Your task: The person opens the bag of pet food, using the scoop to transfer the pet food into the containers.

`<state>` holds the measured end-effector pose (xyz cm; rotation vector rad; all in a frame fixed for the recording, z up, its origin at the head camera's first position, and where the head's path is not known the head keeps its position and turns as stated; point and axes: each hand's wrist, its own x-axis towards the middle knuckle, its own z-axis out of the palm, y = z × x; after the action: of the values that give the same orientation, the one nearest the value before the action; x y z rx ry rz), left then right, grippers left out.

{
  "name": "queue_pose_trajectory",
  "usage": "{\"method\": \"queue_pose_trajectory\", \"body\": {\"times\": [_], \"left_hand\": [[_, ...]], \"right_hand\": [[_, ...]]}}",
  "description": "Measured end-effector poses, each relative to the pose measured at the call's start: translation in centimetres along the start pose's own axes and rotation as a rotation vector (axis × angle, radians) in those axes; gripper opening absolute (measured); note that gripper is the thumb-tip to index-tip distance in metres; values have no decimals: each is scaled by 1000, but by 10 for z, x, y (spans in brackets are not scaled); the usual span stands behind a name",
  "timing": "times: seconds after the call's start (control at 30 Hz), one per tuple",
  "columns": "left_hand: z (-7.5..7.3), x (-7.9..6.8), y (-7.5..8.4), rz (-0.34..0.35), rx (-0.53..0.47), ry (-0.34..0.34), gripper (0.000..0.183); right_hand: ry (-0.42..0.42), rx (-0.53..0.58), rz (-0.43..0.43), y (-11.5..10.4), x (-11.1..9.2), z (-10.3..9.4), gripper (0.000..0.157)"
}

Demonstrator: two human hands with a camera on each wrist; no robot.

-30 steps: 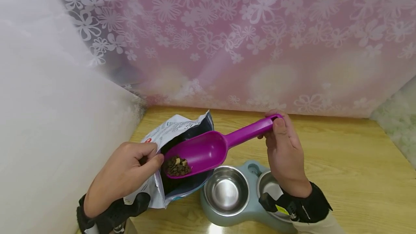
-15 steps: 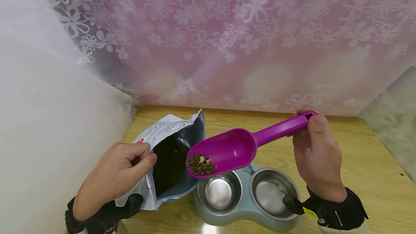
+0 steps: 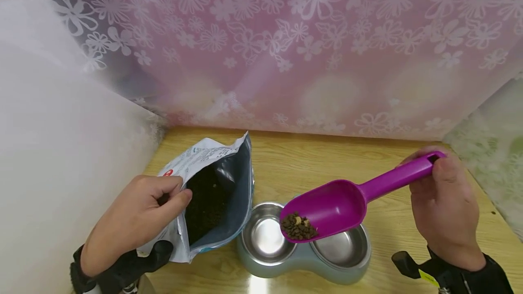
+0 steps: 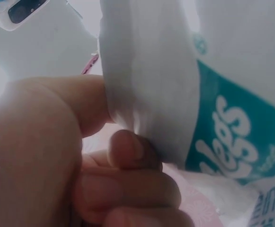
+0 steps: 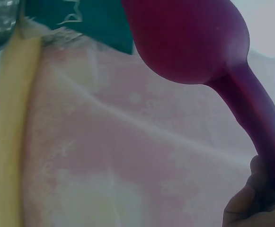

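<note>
My right hand grips the end of a purple scoop, thumb on top of the handle. Brown kibble with a few pale bits lies at the scoop's front lip. In the head view the scoop overlaps a double pet bowl with two steel dishes in a blue-green base. My left hand pinches the near left edge of a white food bag, whose mouth gapes and shows dark contents. The left wrist view shows thumb and finger on the bag's edge, beside a teal label. From below, the scoop's underside shows.
Everything stands on a wood-grain table. Behind it hangs a pink flowered curtain. A white wall closes the left side and a pale green patterned panel the right.
My right hand has carried the scoop with kibble out of the bag's mouth, rightward to over the bowls. My left hand keeps its pinch on the bag. The view has shifted slightly.
</note>
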<state>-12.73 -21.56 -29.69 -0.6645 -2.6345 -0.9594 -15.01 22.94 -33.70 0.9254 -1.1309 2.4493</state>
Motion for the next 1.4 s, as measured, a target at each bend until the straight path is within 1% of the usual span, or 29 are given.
{"method": "queue_pose_trajectory", "body": {"times": [0.1, 0.27, 0.37, 0.47, 0.53, 0.67, 0.8, 1.0, 1.13, 1.23, 1.33, 1.4], "left_hand": [[-1, 0, 0, 2, -2, 1, 47], [-2, 0, 0, 14, -9, 7, 48], [-2, 0, -1, 24, -7, 8, 47], [-2, 0, 0, 27, -2, 6, 47], [-3, 0, 0, 26, 0, 4, 47], [-3, 0, 1, 20, 2, 2, 48], [-4, -1, 0, 24, 3, 7, 48], [-2, -3, -3, 43, 11, 12, 48], [-1, -4, -3, 38, 11, 8, 47], [-2, -3, -2, 27, 14, 4, 47], [-2, -3, 0, 22, 22, 5, 48], [-3, -2, 1, 24, 29, 9, 48]], "right_hand": [[-32, -134, 28, 7, -6, -3, 33], [-36, -444, 95, 18, -15, -4, 29], [-36, -584, 141, 20, -18, -3, 27], [-48, -667, 164, 21, -19, -2, 26], [-75, -690, 148, 23, -19, -4, 25], [-113, -770, 132, 25, -19, -5, 25], [-137, -821, 112, 27, -18, -3, 24], [-218, -846, 15, 33, -18, 6, 23], [-321, -932, -71, 34, -19, 16, 20], [-427, -999, -175, 33, -17, 27, 27], [-535, -979, -294, 31, -12, 36, 35], [-586, -939, -346, 31, -9, 42, 36]]}}
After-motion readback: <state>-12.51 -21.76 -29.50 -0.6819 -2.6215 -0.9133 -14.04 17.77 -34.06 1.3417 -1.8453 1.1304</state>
